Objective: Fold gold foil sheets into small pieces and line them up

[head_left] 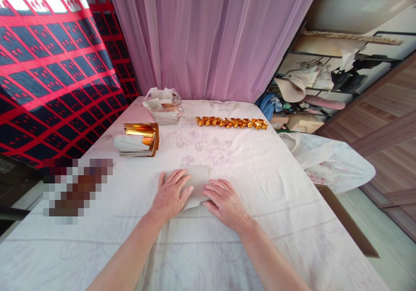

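A pale grey-white sheet of paper [199, 179] lies on the cloth-covered table right in front of me. On its left part rests my left hand [170, 194], open, with fingers spread and thumb apart. My right hand [225, 202] is at the sheet's right edge, its fingers stretched out together over the edge and the thumb held apart below them. Whether the sheet is folded, I cannot tell. Beyond my left hand stands a stack of gold foil paper [141, 129] with whitish backs. Farther back, a row of folded gold paper pieces [231, 122] runs across the table.
A clear plastic bag [163, 106] with paper pieces sits at the back left. Behind the table hangs a purple curtain [211, 39]. To the right are a shelf with shoes and a hat [294, 85], a white bag [338, 161] and a cardboard piece [347, 219].
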The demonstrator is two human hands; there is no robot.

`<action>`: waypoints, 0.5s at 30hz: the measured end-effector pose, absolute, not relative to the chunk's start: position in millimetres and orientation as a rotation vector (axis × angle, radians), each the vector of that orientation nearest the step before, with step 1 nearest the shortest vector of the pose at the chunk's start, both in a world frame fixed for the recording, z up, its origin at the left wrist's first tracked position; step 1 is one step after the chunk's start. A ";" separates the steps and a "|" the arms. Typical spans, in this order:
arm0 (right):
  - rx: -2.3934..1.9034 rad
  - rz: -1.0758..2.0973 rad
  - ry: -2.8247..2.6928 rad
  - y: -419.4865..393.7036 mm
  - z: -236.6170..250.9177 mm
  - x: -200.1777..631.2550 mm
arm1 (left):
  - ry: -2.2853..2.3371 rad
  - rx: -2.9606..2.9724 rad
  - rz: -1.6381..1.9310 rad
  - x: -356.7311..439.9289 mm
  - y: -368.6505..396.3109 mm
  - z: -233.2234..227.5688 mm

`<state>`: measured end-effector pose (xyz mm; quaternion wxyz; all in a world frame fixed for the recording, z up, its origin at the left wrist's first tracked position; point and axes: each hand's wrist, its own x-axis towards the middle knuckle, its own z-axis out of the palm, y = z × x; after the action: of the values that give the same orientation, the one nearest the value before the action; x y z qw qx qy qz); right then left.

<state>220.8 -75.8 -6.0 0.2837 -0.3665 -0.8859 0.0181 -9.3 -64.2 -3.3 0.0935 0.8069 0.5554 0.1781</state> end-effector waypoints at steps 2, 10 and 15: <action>-0.986 0.066 -2.338 -76.2 -6.2 221.4 | 1.557 2.371 0.511 -14.2 -64.8 0.7; -1.039 0.202 -2.260 -77.4 -2.9 221.9 | 1.144 2.255 0.591 -30.6 -65.6 11.4; -1.063 0.225 -2.233 -78.8 -3.6 219.6 | 1.219 2.243 0.630 -22.8 -67.0 14.2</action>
<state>219.6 -78.8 -3.6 0.3233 -0.4053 -0.8508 0.0857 -22.8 -67.0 14.2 0.2532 0.8253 0.4485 0.2317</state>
